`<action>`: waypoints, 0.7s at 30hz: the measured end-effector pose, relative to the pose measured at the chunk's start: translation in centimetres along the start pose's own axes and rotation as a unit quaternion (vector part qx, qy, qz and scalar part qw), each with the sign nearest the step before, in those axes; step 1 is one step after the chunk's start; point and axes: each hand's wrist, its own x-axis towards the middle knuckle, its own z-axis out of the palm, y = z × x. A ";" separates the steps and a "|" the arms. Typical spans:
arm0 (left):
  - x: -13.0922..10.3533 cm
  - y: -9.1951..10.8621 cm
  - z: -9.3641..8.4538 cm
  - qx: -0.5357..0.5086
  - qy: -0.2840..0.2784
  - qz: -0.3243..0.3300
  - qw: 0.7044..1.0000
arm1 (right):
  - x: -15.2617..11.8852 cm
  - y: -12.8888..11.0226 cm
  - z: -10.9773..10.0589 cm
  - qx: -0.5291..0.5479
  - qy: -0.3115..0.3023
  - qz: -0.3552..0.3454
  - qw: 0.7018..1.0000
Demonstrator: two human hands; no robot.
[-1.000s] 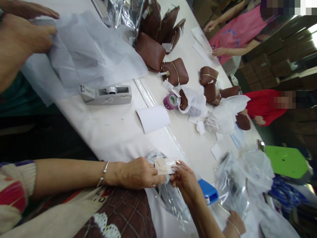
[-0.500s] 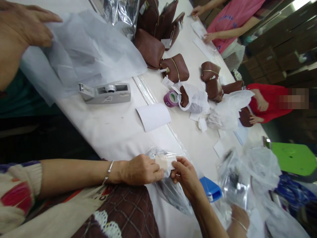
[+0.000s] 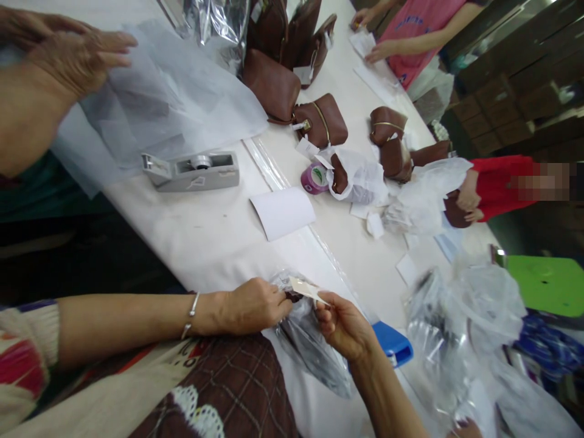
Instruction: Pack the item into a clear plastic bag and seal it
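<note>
Where brown bags (image 3: 319,121) crowd, long white table (image 3: 205,225).

Small beige card (image 3: 306,289), tilted flat; clear plastic bag (image 3: 314,347) beneath, crumpled.

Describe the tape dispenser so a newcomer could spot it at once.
On the long white table, look near its left edge, just below the sheet of tissue paper. The tape dispenser lies there: the only grey, boxy plastic thing, apart from the brown bags.
</note>
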 end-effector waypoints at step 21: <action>1.7 0.3 -0.4 0.043 -0.153 -0.042 0.986 | -1.2 0.2 1.0 -0.017 0.031 -0.119 0.992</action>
